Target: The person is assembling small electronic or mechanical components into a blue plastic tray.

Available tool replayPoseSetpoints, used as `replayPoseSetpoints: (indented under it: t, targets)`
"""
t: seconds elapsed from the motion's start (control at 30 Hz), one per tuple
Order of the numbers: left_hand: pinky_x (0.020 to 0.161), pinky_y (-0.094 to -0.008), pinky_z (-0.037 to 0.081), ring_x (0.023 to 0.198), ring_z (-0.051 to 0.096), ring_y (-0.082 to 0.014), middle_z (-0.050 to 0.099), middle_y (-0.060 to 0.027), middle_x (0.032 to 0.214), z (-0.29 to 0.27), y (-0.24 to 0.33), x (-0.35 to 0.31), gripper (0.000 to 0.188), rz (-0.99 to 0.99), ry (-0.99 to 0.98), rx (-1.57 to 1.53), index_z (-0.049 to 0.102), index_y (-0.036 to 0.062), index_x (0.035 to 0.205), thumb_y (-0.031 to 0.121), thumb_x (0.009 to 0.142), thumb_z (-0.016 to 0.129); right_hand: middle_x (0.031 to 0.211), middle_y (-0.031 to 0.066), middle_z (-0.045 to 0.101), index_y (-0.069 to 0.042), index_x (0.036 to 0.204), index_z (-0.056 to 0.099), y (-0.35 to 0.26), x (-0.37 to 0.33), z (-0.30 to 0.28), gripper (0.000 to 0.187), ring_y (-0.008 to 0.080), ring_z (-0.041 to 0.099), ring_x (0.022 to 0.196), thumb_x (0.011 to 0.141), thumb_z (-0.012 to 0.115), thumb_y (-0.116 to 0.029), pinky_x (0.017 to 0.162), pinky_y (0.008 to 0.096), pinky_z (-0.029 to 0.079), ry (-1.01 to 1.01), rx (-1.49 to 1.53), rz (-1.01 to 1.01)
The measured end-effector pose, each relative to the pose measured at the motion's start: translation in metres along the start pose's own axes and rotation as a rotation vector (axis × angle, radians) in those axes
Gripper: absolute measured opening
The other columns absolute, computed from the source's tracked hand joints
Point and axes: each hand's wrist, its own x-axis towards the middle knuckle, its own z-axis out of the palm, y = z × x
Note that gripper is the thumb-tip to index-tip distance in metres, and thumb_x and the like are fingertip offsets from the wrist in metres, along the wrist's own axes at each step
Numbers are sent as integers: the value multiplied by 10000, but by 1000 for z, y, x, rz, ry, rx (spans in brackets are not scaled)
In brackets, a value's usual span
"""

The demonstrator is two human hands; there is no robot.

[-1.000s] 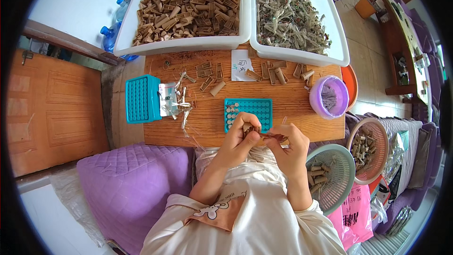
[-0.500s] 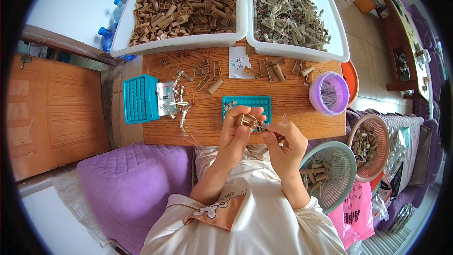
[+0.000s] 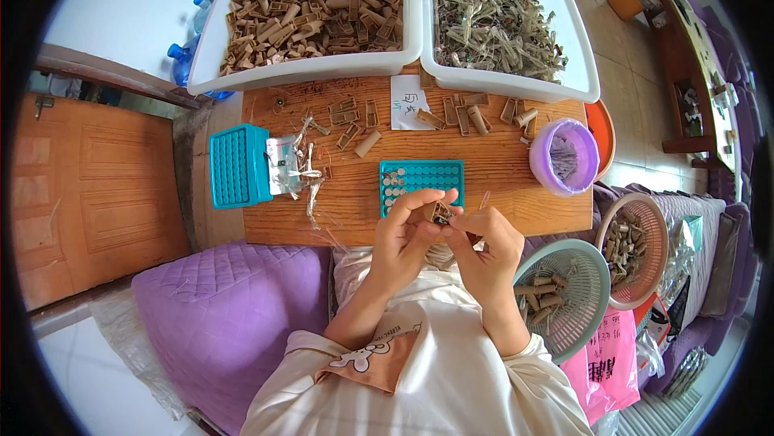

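Above the near edge of the wooden table, my left hand [image 3: 401,240] is closed around a small brown plastic case [image 3: 439,212], its open side showing a dark inside. My right hand [image 3: 492,244] pinches at the case's right end; the fingertips hide whatever small part they grip. A thin pale strand [image 3: 484,200] sticks up by the right fingers. Just beyond both hands lies a teal compartment tray [image 3: 443,170], with round silvery button cells [image 3: 393,181] in its left part. My left hand covers the tray's near edge.
White tubs of brown cases [image 3: 314,70] and wired parts [image 3: 516,89] stand at the back. Loose cases [image 3: 368,144] lie before them. Stacked teal trays [image 3: 240,166] and wired bundles [image 3: 310,174] are left; a purple bin [image 3: 542,170], green basket [image 3: 601,291] and pink basket [image 3: 661,250] are right.
The brown case has turned in my left hand and moved slightly right, closer to the right fingertips. More of the button cells in the tray now shows.
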Motion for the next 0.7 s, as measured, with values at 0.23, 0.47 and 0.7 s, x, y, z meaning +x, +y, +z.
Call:
replayPoseSetpoints:
  t: [0.23, 0.47, 0.7]
  targets:
    - [795, -242, 453, 974, 523, -138, 553, -152, 1085, 3, 4, -4, 429, -79, 79, 50, 415, -15, 1208, 159, 837, 542, 715, 80, 549, -18, 785, 584, 0, 6, -6, 150, 173, 577, 597, 667, 644, 53, 499, 250, 467, -124, 10, -30]
    - [770, -276, 477, 947, 544, -163, 517, -127, 1103, 2, 2, -2, 393, -157, 142, -164, 407, -3, 1200, 182, 866, 498, 886, 102, 499, -11, 927, 575, -3, 2, -5, 286, 181, 579, 677, 666, 594, 103, 557, 258, 495, -173, 57, 98]
    - [729, -257, 484, 889, 562, -155, 529, -106, 1050, 7, 6, -3, 327, -165, 208, -26, 414, 13, 1152, 206, 891, 452, 921, 113, 489, -7, 979, 541, -1, 2, -5, 333, 177, 577, 695, 669, 577, 110, 587, 249, 484, -164, 111, 200]
